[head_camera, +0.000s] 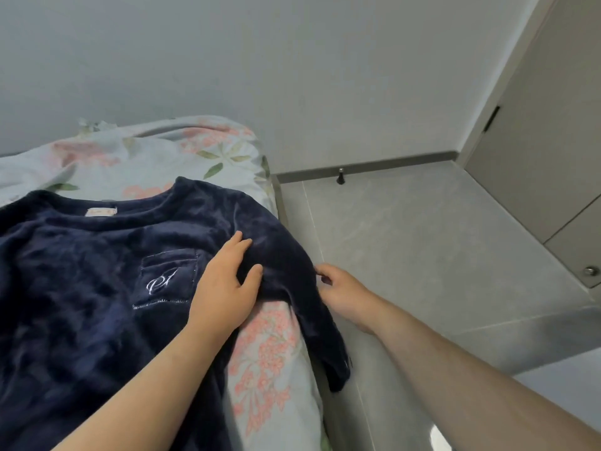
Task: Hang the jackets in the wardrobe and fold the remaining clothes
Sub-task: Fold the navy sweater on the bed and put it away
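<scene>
One bed [162, 157] fills the left half of the frame, covered by a pale blue sheet printed with pink flowers and green leaves. To its right, grey floor tiles [406, 242] run from the centre to the right edge, and a plain grey wall [260, 60] takes up the whole upper part. One beige door [546, 151] stands at the upper right.

One navy fleece top [81, 288] lies spread flat on the bed at the lower left, front side up, neckline towards the top of the frame. Its one visible sleeve [322, 323] hangs off the edge of the bed near the centre bottom. The top has one chest pocket [167, 279] with pale stitching and an embroidered monogram, and one small label [100, 212] inside the collar.

Two bare forearms come in from the bottom edge. The left hand [227, 284] lies palm down on the shoulder of the top just right of the pocket, fingers straight and slightly spread, gripping nothing. The right hand [341, 291] is beside the upper sleeve at centre right, fingers curled toward the fabric; it seems to pinch the sleeve's edge, though the contact is partly hidden.

One small dark doorstop [340, 176] stands at the skirting board, and one round metal fitting [591, 271] sits at the right edge.
</scene>
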`<state>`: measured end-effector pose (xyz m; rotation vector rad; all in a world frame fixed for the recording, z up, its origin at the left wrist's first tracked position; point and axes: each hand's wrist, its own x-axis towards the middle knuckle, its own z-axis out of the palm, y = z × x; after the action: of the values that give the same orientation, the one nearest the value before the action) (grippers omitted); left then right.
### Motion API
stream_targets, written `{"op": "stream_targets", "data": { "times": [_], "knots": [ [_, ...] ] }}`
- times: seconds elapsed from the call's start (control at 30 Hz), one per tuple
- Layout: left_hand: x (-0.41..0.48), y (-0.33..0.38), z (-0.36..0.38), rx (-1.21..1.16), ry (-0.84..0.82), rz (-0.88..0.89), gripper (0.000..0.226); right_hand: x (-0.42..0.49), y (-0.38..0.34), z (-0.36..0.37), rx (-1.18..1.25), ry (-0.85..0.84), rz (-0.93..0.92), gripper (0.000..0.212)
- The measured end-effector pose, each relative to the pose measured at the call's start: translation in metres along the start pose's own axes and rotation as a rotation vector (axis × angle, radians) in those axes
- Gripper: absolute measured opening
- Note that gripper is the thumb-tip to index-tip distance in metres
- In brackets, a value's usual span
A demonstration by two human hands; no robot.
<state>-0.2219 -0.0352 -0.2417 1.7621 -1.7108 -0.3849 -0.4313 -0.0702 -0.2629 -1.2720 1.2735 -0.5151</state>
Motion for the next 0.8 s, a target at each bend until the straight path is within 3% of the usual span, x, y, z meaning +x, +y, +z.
{"op": "stream_targets", "data": {
  "times": [0.07, 0.13, 0.23, 0.3, 0.4, 0.47, 0.63, 0.8],
  "knots": [
    [0.001, -0.002, 0.004, 0.015, 0.009, 0.015, 0.053, 0.010, 0.004, 0.012, 0.161, -0.088, 0.046, 0.032],
    [0.002, -0.002, 0.006, 0.013, -0.005, 0.018, 0.056, 0.012, 0.009, 0.013, 0.195, -0.184, 0.119, 0.023],
    [0.000, -0.004, 0.007, -0.033, -0.015, 0.013, 0.060, 0.009, 0.014, -0.010, 0.036, -0.284, 0.128, 0.017],
    [-0.002, -0.004, 0.007, -0.063, 0.005, 0.018, 0.063, 0.012, 0.008, -0.037, 0.049, -0.184, 0.074, 0.023],
    [-0.004, -0.002, 0.006, -0.037, 0.022, 0.030, 0.070, 0.019, -0.012, -0.088, 0.187, 0.160, -0.007, 0.028],
    [-0.001, -0.001, 0.006, 0.038, -0.009, 0.067, 0.072, 0.019, -0.023, -0.111, 0.165, 0.234, -0.013, 0.025],
    [0.009, -0.005, 0.015, 0.342, -0.113, 0.116, 0.079, 0.006, -0.032, -0.111, 0.042, -0.109, 0.130, 0.030],
    [0.018, -0.011, 0.021, 0.391, -0.176, 0.109, 0.085, -0.023, -0.064, -0.111, 0.381, -0.464, 0.169, 0.056]
  ]
}}
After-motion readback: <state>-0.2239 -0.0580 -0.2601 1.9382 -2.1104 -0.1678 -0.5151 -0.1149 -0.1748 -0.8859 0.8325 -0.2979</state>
